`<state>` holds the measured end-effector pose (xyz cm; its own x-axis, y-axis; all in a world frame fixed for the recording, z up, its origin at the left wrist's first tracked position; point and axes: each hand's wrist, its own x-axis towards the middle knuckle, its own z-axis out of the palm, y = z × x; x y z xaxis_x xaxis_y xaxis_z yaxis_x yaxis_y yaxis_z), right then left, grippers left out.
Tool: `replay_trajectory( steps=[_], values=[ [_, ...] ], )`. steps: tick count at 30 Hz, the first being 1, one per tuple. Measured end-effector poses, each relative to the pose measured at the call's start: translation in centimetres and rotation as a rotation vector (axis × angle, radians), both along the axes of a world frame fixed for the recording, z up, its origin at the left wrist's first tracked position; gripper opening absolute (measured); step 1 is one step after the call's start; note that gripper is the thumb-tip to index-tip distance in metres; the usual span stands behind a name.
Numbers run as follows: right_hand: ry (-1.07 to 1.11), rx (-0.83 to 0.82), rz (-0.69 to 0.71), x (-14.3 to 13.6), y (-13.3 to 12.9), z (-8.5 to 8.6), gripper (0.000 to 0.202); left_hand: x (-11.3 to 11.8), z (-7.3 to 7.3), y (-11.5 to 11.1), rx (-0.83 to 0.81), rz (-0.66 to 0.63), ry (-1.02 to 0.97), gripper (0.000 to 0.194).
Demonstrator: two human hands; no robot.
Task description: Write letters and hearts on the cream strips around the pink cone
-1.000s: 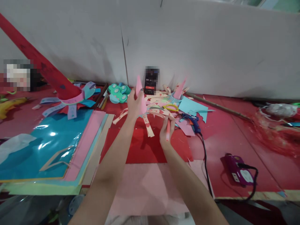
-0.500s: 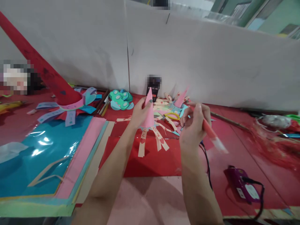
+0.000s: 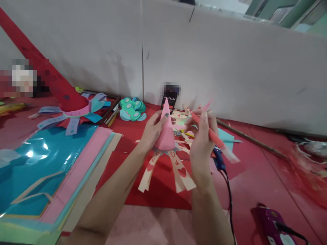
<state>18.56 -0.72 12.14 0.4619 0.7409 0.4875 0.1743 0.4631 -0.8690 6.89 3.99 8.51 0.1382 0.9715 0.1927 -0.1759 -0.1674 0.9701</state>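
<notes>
My left hand (image 3: 152, 131) is closed round the side of a pink paper cone (image 3: 167, 134), which stands point up. Cream paper strips (image 3: 179, 166) hang from its base, marked with red letters and hearts. In my right hand (image 3: 203, 136) is a red-orange marker (image 3: 216, 139), its pale end pointing down to the right. That hand is just right of the cone, apart from it. Behind it, more decorated strips and the pink tip of another cone (image 3: 207, 104) show, partly hidden by the hand.
A phone (image 3: 169, 98) leans against the white partition (image 3: 102, 44). At left are a tall red cone (image 3: 58, 81), green paper cutouts (image 3: 131, 109) and stacked coloured sheets (image 3: 71, 170). A blue glue gun (image 3: 219, 159) with a black cord and a purple device (image 3: 272, 221) lie at right.
The cone has come nearer and lower in view, its strips now larger. My right hand has moved left toward it with the marker. The view has shifted slightly.
</notes>
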Motion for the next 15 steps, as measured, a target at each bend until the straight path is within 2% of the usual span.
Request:
replay_trajectory(
  steps=[2,4,7,9,11,15],
  values=[
    [-0.039,-0.048,-0.007,-0.1,0.5,-0.5,0.025,0.0,0.3,-0.1,0.04,0.025,0.028,0.033],
    [-0.071,-0.003,-0.025,0.0,1.0,-1.0,0.028,0.0,0.6,-0.2,0.096,0.061,0.083,0.032],
    [-0.142,-0.059,0.081,0.3,1.2,-1.5,0.02,-0.1,1.0,-0.5,0.131,0.122,0.207,0.026],
    [-0.162,-0.109,0.133,0.4,1.1,-1.5,0.017,-0.1,1.3,-0.8,0.138,0.161,0.32,0.024],
    [-0.147,-0.169,0.125,0.5,0.8,-1.3,0.018,-0.2,1.5,-1.2,0.164,0.188,0.418,0.027],
    [-0.075,-0.211,0.109,0.4,0.5,-0.9,0.025,-0.1,1.8,-1.8,0.238,0.15,0.494,0.028]
  ],
)
